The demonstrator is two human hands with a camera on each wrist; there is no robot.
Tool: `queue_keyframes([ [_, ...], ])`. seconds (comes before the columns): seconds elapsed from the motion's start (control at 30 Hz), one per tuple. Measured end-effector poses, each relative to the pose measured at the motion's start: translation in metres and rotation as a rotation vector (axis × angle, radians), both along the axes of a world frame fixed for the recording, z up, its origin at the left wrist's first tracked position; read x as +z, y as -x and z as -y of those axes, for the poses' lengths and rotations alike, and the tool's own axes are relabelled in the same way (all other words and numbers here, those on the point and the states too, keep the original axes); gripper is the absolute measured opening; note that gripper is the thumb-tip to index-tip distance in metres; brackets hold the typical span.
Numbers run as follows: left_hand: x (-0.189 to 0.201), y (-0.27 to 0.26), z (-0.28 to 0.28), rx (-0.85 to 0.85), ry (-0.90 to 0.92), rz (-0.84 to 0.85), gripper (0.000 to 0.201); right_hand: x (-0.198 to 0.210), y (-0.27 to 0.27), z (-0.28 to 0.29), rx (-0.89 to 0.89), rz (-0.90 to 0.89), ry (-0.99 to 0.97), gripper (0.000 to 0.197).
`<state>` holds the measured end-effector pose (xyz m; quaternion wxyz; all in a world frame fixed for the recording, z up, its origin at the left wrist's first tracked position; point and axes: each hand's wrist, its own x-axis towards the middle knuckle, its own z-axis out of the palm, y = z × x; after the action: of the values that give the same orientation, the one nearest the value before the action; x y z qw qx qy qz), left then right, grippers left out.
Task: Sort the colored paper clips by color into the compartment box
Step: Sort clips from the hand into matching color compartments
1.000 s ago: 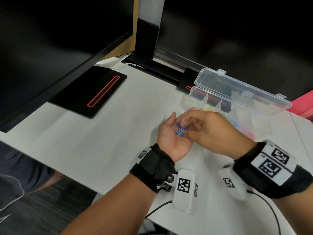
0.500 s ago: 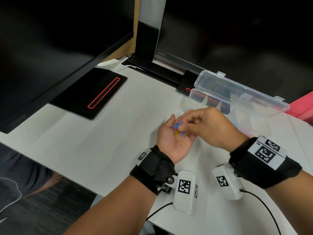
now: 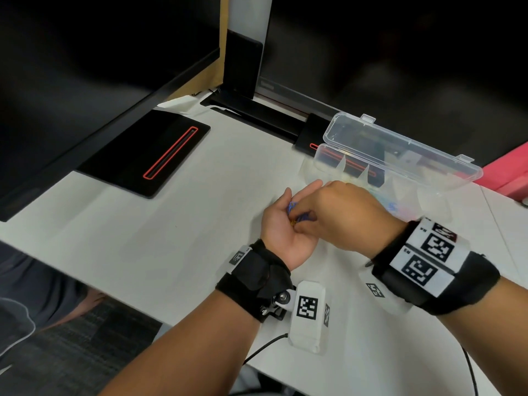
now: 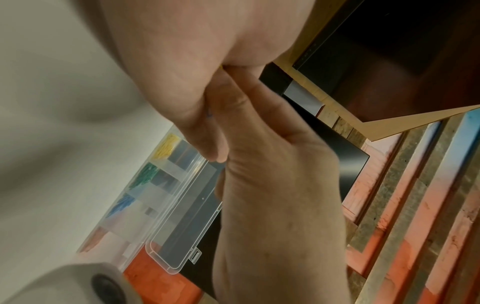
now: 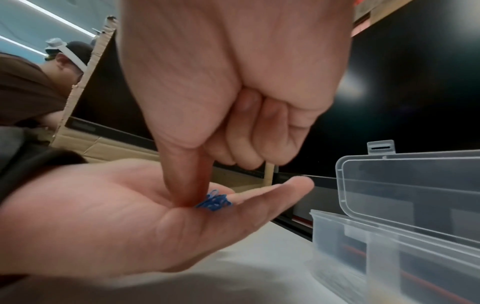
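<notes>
Picking through blue paper clips [image 5: 214, 202] in a flat, upturned left hand [image 3: 281, 235].
Right hand [image 3: 340, 215], fingers curled, presses its thumb onto the clips; the open compartment box [image 3: 400, 167] sits just beyond, far right.

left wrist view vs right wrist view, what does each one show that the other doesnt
Only the left wrist view shows the box's contents: yellow clips, green clips and blue clips in separate compartments.

Only the right wrist view shows the bunch of blue paper clips lying on the left hand, with the right hand pressing its thumb down beside them.

Both show the two hands together and the clear compartment box with its lid open.
</notes>
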<state>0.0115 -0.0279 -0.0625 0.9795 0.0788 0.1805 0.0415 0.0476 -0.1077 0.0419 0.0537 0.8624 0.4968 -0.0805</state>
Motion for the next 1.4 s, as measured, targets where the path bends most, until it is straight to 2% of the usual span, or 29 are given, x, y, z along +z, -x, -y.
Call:
queue_keyframes([
  [0.1, -0.004, -0.001, 0.0, -0.015, 0.024, 0.004, 0.054, -0.006, 0.003, -0.004, 0.012, 0.097, 0.026, 0.022],
  [0.2, 0.0, 0.001, 0.002, -0.018, 0.006, 0.031, 0.054, -0.011, 0.002, -0.001, -0.018, 0.091, -0.032, 0.019],
  [0.23, 0.005, 0.003, 0.001, -0.007, 0.012, 0.053, 0.053, -0.013, 0.0, 0.001, -0.06, 0.017, -0.103, 0.017],
  [0.33, 0.011, 0.007, 0.0, 0.033, 0.036, 0.087, 0.05, -0.016, -0.004, 0.006, -0.264, -0.447, -0.49, 0.011],
  [0.4, 0.014, 0.007, 0.0, 0.047, 0.029, 0.105, 0.051, -0.011, -0.002, 0.009, -0.356, -0.673, -0.676, 0.008],
  [0.57, 0.013, 0.008, 0.004, 0.053, 0.053, 0.128, 0.049, -0.005, -0.007, 0.029, -0.517, -0.94, -0.878, 0.01],
  [0.63, 0.013, 0.007, 0.006, 0.032, 0.09, 0.142, 0.047, -0.012, -0.016, 0.045, -0.666, -1.081, -1.0, 0.01],
  [0.73, 0.012, 0.003, 0.013, -0.005, 0.141, 0.154, 0.046, -0.026, -0.026, 0.071, -0.892, -1.401, -1.193, 0.016],
  [0.83, 0.017, -0.004, 0.022, -0.026, 0.151, 0.145, 0.044, -0.036, -0.037, 0.093, -0.994, -1.56, -1.333, 0.014],
  [1.0, 0.022, -0.018, 0.026, -0.022, 0.12, 0.149, 0.041, -0.03, -0.058, 0.098, -1.099, -1.457, -1.32, 0.043],
  [1.13, 0.015, -0.023, 0.015, 0.012, 0.088, 0.145, 0.043, -0.01, -0.076, 0.072, -0.993, -1.243, -1.239, 0.055],
  [1.27, 0.011, -0.026, 0.003, 0.062, 0.075, 0.157, 0.045, 0.003, -0.097, 0.029, -0.85, -0.99, -1.215, 0.052],
  [1.4, 0.01, -0.026, -0.002, 0.079, 0.082, 0.175, 0.049, -0.005, -0.123, -0.004, -0.833, -0.802, -1.298, 0.044],
])
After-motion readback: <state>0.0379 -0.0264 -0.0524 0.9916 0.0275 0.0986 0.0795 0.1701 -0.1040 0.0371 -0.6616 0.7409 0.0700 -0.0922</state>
